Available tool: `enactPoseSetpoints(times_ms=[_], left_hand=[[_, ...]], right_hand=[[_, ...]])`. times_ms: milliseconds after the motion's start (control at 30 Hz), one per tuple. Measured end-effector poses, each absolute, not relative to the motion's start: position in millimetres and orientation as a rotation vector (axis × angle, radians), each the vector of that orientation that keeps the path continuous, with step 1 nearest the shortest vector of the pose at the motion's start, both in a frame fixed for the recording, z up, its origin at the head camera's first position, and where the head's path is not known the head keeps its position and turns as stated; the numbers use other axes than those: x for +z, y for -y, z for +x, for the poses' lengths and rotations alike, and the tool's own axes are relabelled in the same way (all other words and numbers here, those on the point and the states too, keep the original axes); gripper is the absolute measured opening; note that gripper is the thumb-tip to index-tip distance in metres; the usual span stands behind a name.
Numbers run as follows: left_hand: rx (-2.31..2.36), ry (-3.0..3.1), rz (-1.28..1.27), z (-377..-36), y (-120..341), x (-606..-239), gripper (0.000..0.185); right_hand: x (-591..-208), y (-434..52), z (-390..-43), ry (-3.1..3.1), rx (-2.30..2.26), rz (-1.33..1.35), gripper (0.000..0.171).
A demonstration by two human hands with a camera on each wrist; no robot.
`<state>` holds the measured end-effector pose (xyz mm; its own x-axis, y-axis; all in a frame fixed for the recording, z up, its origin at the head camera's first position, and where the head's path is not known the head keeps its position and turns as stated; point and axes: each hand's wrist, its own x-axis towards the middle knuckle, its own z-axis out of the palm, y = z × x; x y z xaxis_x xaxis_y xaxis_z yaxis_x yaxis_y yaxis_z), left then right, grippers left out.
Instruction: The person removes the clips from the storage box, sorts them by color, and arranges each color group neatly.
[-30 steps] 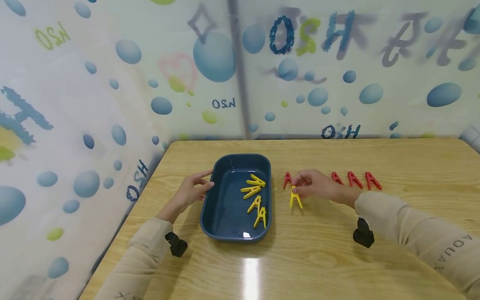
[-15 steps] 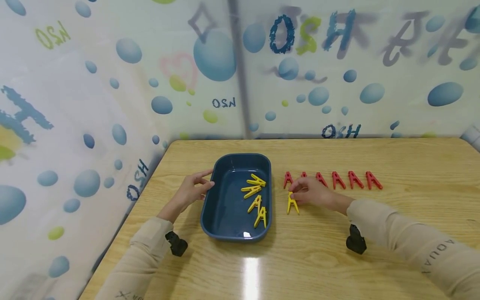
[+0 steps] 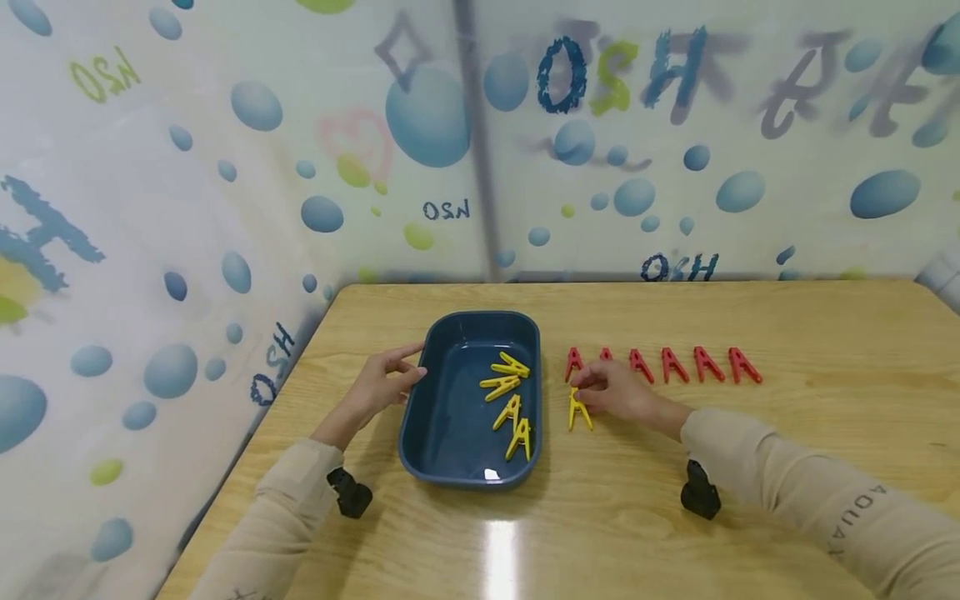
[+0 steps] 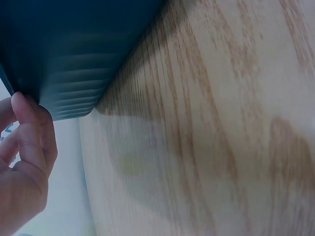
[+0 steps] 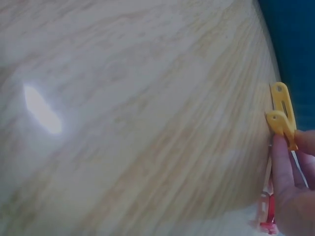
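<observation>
On the tabletop (image 3: pixel 675 517) the right hand (image 3: pixel 618 392) pinches a yellow clothespin (image 3: pixel 577 410) at its top end, the peg's legs resting on the wood just right of the blue tray (image 3: pixel 411 417), toward the left half of the tabletop and nearer its far edge than its near one. The left hand (image 3: pixel 378 385) rests against the tray's left wall, fingers loosely bent.

The head view alone shows the whole layout: four yellow pegs (image 3: pixel 510 392) lying inside the tray along its right side, and a row of red pegs (image 3: pixel 675 365) lined up beyond the right hand. The right wrist view shows what the head view cannot: the fingers (image 5: pixel 283 167) closed on the yellow clothespin (image 5: pixel 283 115) with the tray's dark wall close by at the picture's top right. The left wrist view shows the left hand's fingers (image 4: pixel 32 132) touching the tray's ribbed outer corner (image 4: pixel 74 93), not wrapped round it.

Against a second ago, the right hand and its peg have shifted left, closer to the tray, uncovering more of the red row. The left hand has stayed put.
</observation>
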<state>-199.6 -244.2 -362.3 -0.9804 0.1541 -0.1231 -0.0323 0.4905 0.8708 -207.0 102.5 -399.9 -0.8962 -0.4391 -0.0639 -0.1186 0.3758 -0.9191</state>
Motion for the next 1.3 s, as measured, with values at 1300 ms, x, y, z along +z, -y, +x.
enactPoseSetpoints(times_ms=[1300], left_hand=[[1.525, -2.522, 0.109, -197.1, 243.1, -360.9, 0.048]], right_hand=[[-362.5, -114.2, -204.5, -2.234, -1.575, -0.515, 0.026]])
